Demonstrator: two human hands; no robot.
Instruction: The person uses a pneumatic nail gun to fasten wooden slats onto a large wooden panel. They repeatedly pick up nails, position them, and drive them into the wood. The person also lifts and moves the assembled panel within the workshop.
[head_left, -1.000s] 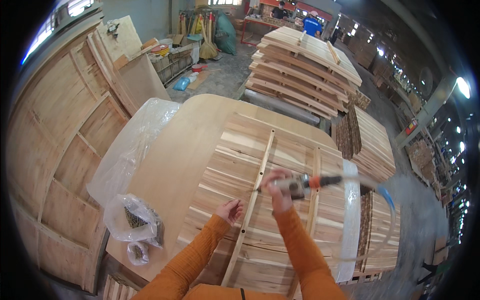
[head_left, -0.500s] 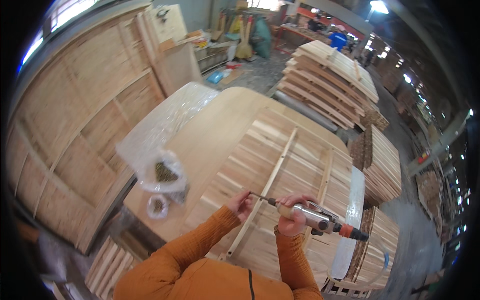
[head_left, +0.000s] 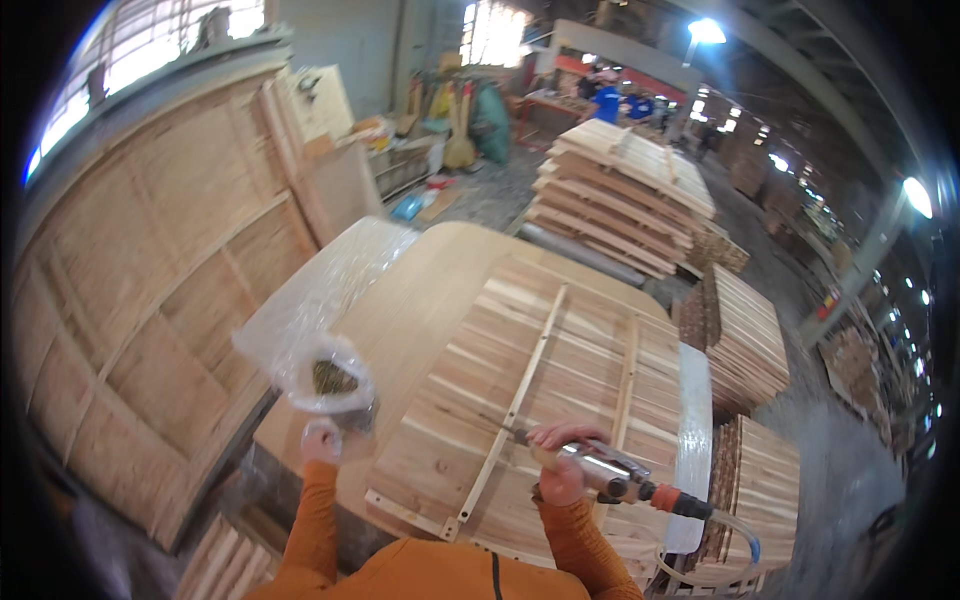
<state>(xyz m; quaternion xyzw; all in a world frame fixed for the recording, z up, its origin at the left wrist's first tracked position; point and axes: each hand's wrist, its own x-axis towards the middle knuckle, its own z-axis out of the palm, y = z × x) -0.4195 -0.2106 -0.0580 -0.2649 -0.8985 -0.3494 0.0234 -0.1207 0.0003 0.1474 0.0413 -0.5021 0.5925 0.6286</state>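
Note:
In my right hand [head_left: 563,480] is a silver pneumatic screwdriver [head_left: 612,468], its bit pointing left over the slatted wooden panel [head_left: 475,355]. An orange-and-black fitting joins its rear end to a clear air hose [head_left: 742,535]. Close to the bit runs a narrow wooden batten [head_left: 519,393] with holes, lying across the panel. My left hand [head_left: 320,450] is down at a small clear plastic bag [head_left: 331,428] on the left; the fingers are hidden there. Just beyond it, a larger open plastic bag [head_left: 352,397] holds a heap of small brassy screws [head_left: 334,377].
A second batten [head_left: 627,375] crosses the panel, which rests on a smooth wooden board [head_left: 415,290]. Plastic wrap [head_left: 330,265] covers the left edge. Stacked wooden panels [head_left: 625,190] stand behind and at right [head_left: 765,475]. A large framed plywood panel [head_left: 150,300] leans at left.
My left hand has left the screwdriver's bit and moved left to the small bag. The right hand still holds the screwdriver, now slightly lower left in view. The whole view has tilted up.

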